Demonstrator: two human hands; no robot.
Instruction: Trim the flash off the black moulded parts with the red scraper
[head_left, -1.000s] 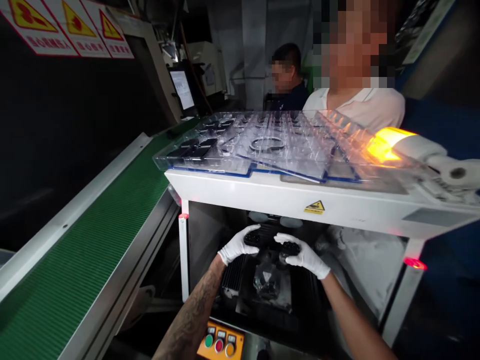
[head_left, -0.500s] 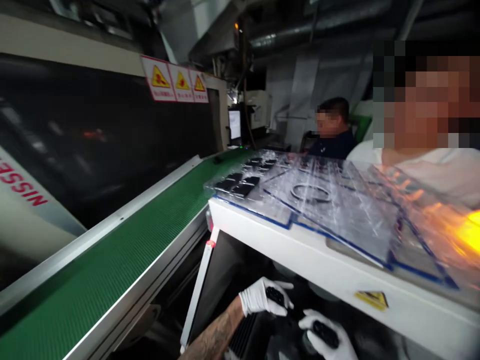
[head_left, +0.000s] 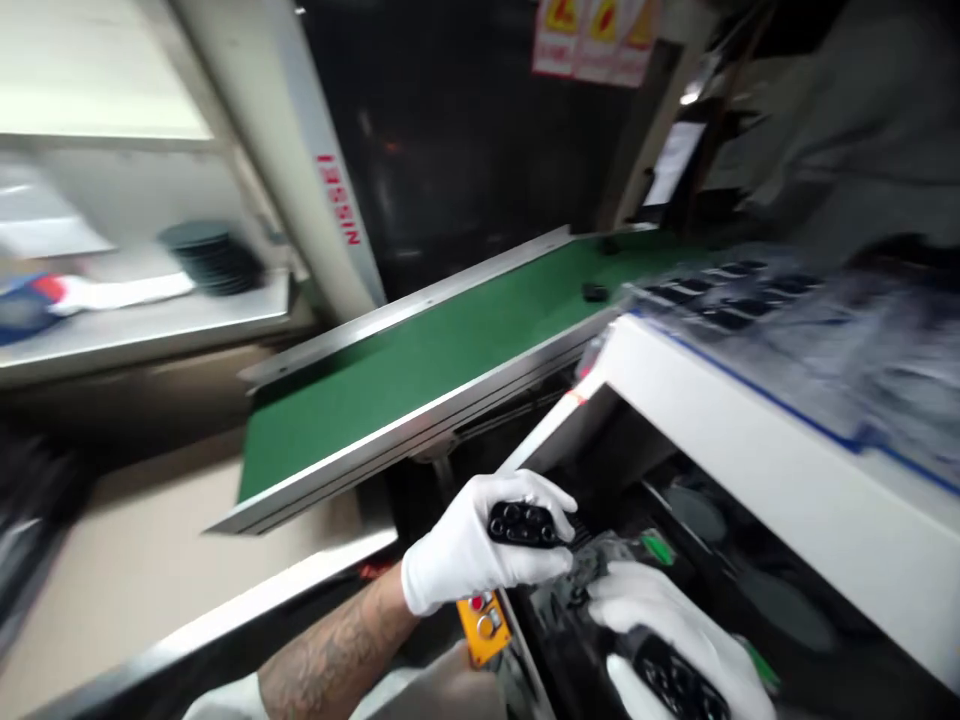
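Observation:
My left hand (head_left: pixel 487 530), in a white glove, is near the middle of the view. Its fingers and thumb are closed around a black oval plastic part (head_left: pixel 523 525) with several round recesses or knobs on its face. Lower right, my right hand (head_left: pixel 675 625), gloved too, is closed on a similar black plastic part (head_left: pixel 679 680), which runs close to the bottom edge. Beneath the hands lies a dark, blurred heap in clear plastic (head_left: pixel 562 600); its contents are hard to make out.
A green conveyor belt (head_left: pixel 420 360) runs across, carrying a small black piece (head_left: pixel 595 292). At right is a white table (head_left: pixel 742 430) with clear trays (head_left: pixel 757 300) of black parts. An orange button box (head_left: pixel 484 628) sits below my left hand. Left, a shelf (head_left: pixel 142 325) holds stacked dark discs (head_left: pixel 206 255).
My view has swung left and down, bringing the shelf and belt end into sight; the two people are out of view. Both hands still hold the black parts and appear larger.

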